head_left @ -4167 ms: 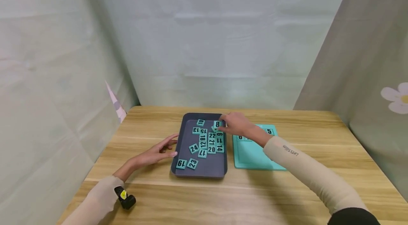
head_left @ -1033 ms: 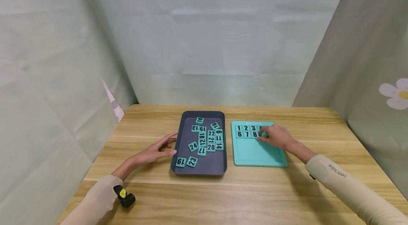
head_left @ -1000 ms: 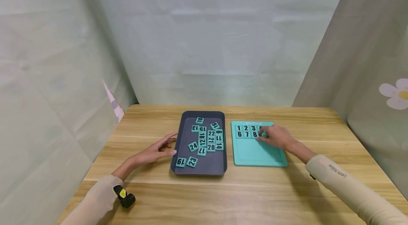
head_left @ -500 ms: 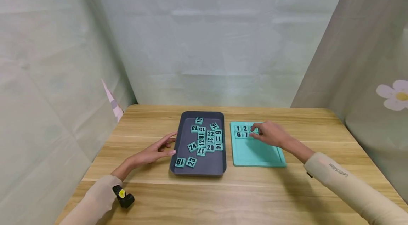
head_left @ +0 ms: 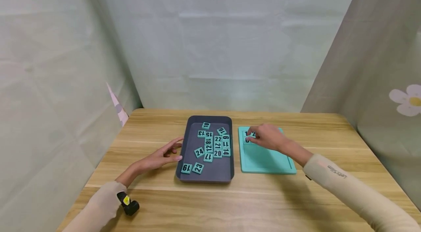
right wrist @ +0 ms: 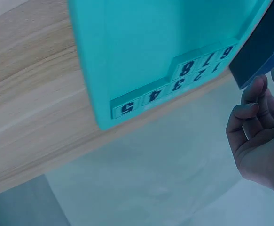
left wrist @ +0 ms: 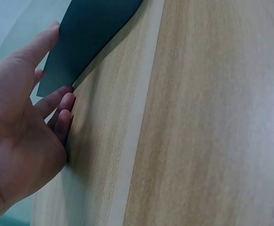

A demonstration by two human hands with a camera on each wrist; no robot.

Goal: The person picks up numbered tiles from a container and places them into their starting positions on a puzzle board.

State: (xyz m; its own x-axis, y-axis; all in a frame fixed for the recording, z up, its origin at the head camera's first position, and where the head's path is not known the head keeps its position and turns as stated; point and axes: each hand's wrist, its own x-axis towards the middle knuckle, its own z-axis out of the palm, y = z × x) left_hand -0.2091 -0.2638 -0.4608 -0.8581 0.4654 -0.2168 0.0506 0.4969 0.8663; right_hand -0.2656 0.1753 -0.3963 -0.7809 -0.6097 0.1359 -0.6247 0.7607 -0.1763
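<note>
A dark shallow tray (head_left: 221,171) holds several loose turquoise number tiles (head_left: 208,148), lying at various angles. My left hand (head_left: 160,156) is at its left side, thumb and fingertips at the rim, fingers loosely bent; the left wrist view shows the thumb against the tray wall (left wrist: 92,40). To the right lies a turquoise number board (head_left: 268,162). Over its upper left part hovers my right hand (head_left: 271,137), hiding some tiles. In the right wrist view nothing sits between its fingers (right wrist: 252,89), and tiles 1 to 8, including the 8 tile (right wrist: 186,69), lie in the board.
Both tray and board stand on a wooden table (head_left: 230,206). Pale cloth (head_left: 223,42) hangs behind the table and at its sides. A small black camera (head_left: 129,205) is strapped to the left wrist. Tray and board are separated by a narrow gap.
The right hand carried the 8 tile from the tray to the board and let it go in the second row. Since then it has moved left across the board, empty. The left hand stays put.
</note>
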